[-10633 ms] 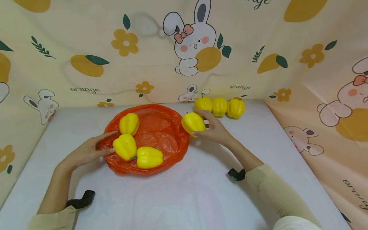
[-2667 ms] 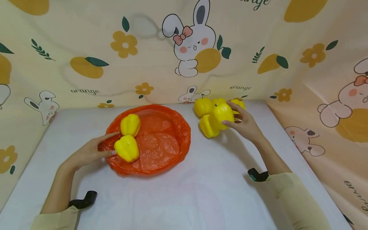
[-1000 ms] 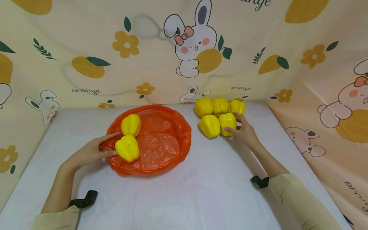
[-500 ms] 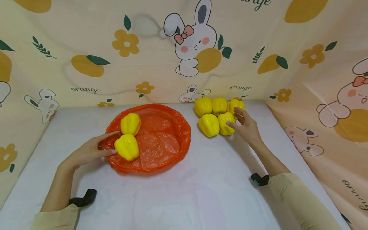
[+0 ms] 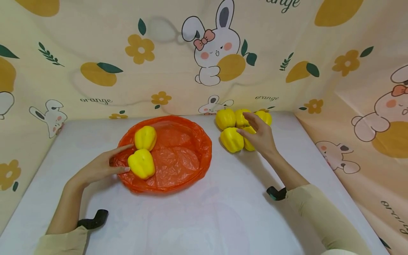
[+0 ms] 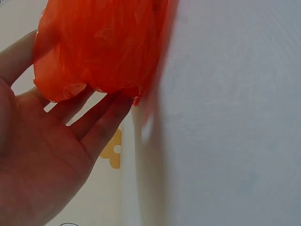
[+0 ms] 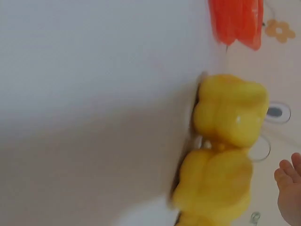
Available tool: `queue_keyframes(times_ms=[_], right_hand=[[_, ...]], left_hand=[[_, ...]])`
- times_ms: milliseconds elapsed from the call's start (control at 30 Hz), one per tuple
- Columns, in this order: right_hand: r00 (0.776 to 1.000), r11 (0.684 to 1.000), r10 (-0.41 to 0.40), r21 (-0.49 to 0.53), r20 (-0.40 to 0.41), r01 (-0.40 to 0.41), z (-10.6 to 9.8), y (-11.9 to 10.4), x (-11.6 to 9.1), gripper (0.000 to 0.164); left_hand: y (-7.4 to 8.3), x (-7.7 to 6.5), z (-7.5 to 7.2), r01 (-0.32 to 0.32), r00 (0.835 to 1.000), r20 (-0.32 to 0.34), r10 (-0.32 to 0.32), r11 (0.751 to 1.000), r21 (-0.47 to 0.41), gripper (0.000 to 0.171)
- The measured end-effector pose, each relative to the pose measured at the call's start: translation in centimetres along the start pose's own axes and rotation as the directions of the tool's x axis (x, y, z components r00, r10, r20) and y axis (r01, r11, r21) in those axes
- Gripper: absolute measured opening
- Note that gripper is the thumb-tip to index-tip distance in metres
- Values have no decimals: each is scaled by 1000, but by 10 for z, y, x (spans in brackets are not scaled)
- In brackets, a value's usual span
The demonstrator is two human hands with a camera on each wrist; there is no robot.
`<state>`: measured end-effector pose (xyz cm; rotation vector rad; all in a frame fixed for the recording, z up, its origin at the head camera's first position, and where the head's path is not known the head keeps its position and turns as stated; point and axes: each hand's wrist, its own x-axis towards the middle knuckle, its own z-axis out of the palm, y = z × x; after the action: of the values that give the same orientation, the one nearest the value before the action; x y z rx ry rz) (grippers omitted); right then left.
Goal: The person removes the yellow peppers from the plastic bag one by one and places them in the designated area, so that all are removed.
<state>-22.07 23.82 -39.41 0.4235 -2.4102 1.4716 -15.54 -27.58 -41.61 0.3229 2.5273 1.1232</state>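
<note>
Yellow peppers (image 5: 231, 140) lie far right (two more in the red bag (image 5: 204, 156)), right hand (image 5: 261, 136) near, grip spread; left hand (image 5: 97, 169), apparently spread, touches that bag.

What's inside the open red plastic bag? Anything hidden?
A yellow pepper and, nearer the camera, another pepper, both on the left side of the red plastic bag. Elsewhere inside, just plastic. Whatever's beneath the peppers or under the bag is covered.
</note>
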Motion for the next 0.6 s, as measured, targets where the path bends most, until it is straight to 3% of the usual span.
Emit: queue_keyframes(times_ms=[233,600], right_hand=[[997,999,16,29,74,-18,22,-14,10,61],[972,995,-88,66,216,76,65,-33,22,62]], left_hand=[[-1,0,-2,-24,1000,0,24,1000,-17,80],[0,-2,0,-29,999,20,30,999,-39,81]])
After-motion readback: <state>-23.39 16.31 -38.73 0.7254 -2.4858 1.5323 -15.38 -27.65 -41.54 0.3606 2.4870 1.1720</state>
